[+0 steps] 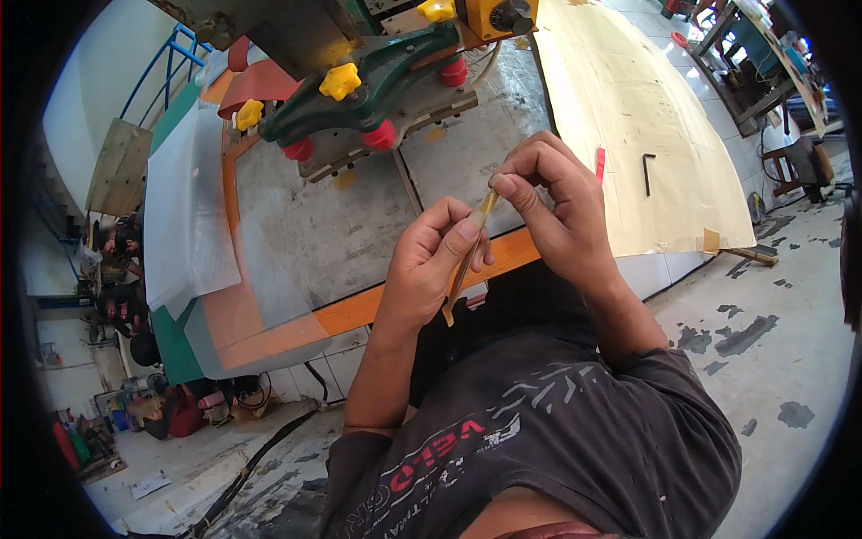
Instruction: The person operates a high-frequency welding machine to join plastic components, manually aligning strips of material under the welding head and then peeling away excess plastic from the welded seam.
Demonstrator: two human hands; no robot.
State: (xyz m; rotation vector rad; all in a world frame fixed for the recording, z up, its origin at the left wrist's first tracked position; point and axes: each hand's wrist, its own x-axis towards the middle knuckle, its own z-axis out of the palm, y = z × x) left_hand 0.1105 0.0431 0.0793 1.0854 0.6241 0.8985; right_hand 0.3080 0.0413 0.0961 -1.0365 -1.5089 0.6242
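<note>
A thin, narrow yellowish-brown strip (461, 279) is held aslant in front of my body, over the near edge of the work table. My left hand (433, 254) pinches it around the middle between thumb and fingers, and its lower end hangs free below that hand. At the upper end, the thumb and fingertips of my right hand (558, 202) are closed on the same strip. What it is made of I cannot make out. Beyond both hands lies the grey metal table top (323, 235) with its orange border (350, 314).
A machine with a green bracket (359, 103), yellow star knobs (340, 82) and red feet stands over the table. To the right, a beige sheet (651, 85) carries a black hex key (647, 174) and a red strip (601, 165). Translucent plastic sheets (190, 216) lie at left. People are at far left.
</note>
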